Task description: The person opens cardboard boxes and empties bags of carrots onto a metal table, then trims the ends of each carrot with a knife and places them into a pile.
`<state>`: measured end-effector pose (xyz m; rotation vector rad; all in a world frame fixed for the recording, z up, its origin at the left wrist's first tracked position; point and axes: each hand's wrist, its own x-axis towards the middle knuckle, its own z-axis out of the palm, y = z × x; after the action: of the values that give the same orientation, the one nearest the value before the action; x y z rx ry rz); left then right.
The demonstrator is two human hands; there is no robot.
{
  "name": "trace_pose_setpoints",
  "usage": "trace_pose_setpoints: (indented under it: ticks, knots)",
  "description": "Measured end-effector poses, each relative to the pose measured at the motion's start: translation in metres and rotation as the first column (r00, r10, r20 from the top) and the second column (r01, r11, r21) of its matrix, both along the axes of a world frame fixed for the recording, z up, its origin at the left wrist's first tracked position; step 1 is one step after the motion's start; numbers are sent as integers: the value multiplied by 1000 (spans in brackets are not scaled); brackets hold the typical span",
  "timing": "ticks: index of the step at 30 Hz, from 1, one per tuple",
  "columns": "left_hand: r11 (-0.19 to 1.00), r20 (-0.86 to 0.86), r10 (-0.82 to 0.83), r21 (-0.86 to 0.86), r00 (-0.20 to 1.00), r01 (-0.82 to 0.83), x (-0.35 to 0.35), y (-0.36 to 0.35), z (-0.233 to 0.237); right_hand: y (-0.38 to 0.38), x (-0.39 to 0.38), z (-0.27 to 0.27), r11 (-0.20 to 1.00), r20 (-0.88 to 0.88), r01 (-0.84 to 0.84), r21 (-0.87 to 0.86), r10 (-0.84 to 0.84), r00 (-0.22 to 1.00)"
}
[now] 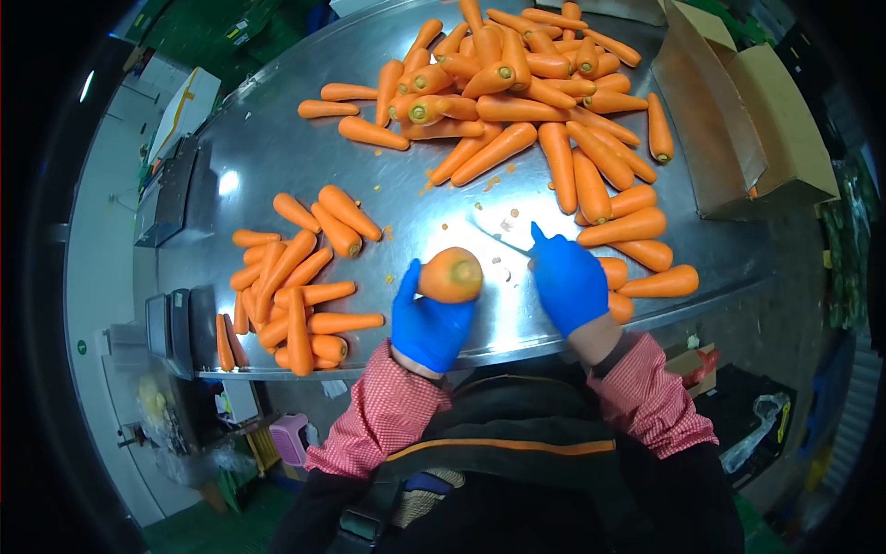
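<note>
My left hand (432,325), in a blue glove, is wrapped round a thick carrot (449,275) whose greenish stem end faces me. To its right, my right hand (569,282), also gloved in blue, grips a small knife (503,243) with its thin blade pointing up and left over the metal table (277,138). The blade and the carrot are apart. Small orange peelings and cut bits lie on the metal around the blade. Several carrots (637,228) lie just beyond and beside my right hand.
A large heap of carrots (503,78) covers the table's far side. At the left is a smaller pile of carrots (295,319). An open cardboard box (775,120) stands at the right edge. Black trays (169,323) sit by the left edge.
</note>
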<state>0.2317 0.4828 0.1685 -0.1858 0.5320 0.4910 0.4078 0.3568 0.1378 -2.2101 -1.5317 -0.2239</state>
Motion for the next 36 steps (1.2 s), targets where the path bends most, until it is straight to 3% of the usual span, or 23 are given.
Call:
trace_pose_setpoints:
  ticks: [1, 3, 4, 6, 8, 9, 12, 13, 14, 15, 16, 17, 18, 21, 24, 26, 28, 29, 31, 33, 36]
  knots:
    - [999, 45, 52, -6, 998, -52, -9, 8, 1, -6, 7, -5, 997, -273, -20, -70, 0, 962]
    - [967, 92, 133, 207, 987, -149, -38, 49, -13, -17, 20, -14, 980, -709, 7, -198, -148, 689]
    - [886, -110, 216, 441, 970, -147, -56, 77, -25, -26, 15, -17, 992, -797, 35, -122, -119, 592]
    - [772, -351, 413, 624, 840, -119, -78, 122, -19, -40, 4, -35, 988, -919, 133, 72, 14, 393]
    - [654, -493, 442, 749, 749, 107, -100, 161, -41, -51, 4, -32, 970, -893, 203, 137, 32, 449]
    - [693, -495, 446, 718, 746, 62, -113, 182, -65, -60, 6, -13, 975, -813, 207, 83, -54, 580]
    - [793, -613, 307, 588, 728, 160, -39, 130, -51, -79, 15, -5, 962, -651, 263, 78, -151, 744]
    - [582, -630, 211, 695, 747, 421, -24, 119, -86, -83, 18, -6, 953, -620, 285, 106, -160, 768]
    - [5, -800, 216, 575, 560, 818, 8, 94, -91, -86, 19, -5, 945, -639, 317, 79, -196, 744]
    - [2, -743, 221, 649, 632, 761, 38, 48, -121, -90, 21, -3, 936, -654, 349, 51, -232, 719]
    - [-236, -812, 207, 500, 545, 833, 66, 3, -70, -94, 24, -1, 925, -668, 380, 23, -269, 694]
    - [-587, -672, 369, 366, 642, 722, 82, -9, -81, -98, 25, -1, 924, -658, 381, 33, -267, 704]
    - [-827, -479, 440, 112, 759, 550, 97, -15, -84, -102, 26, -2, 924, -648, 381, 41, -266, 714]
    - [-852, -782, 427, -178, 455, 493, 124, -23, -82, -116, 28, -1, 924, -625, 381, 41, -274, 731]
    - [-847, -801, 289, 41, 524, 530, 112, -14, -68, -129, 29, -3, 913, -682, 405, 48, -266, 681]
    - [-747, -745, 201, 303, 636, 592, 103, -14, -58, -131, 31, -3, 908, -727, 416, 51, -252, 639]
    - [-614, -591, 154, 571, 792, 545, 97, -18, -41, -129, 33, -1, 910, -759, 413, 44, -239, 606]
    - [-459, -617, 109, 664, 779, 590, 95, -23, -33, -126, 33, 0, 917, -761, 395, 52, -220, 610]
    - [-340, -569, 55, 762, 821, 551, 93, -30, -22, -115, 33, 8, 936, -764, 347, 66, -176, 620]
    - [-262, -575, 26, 785, 818, 561, 84, -32, -18, -101, 31, 23, 963, -601, 247, 107, -136, 788]
    - [-41, -561, -42, 828, 827, 559, 70, -33, -10, -85, 30, 45, 992, -331, 82, 99, -45, 942]
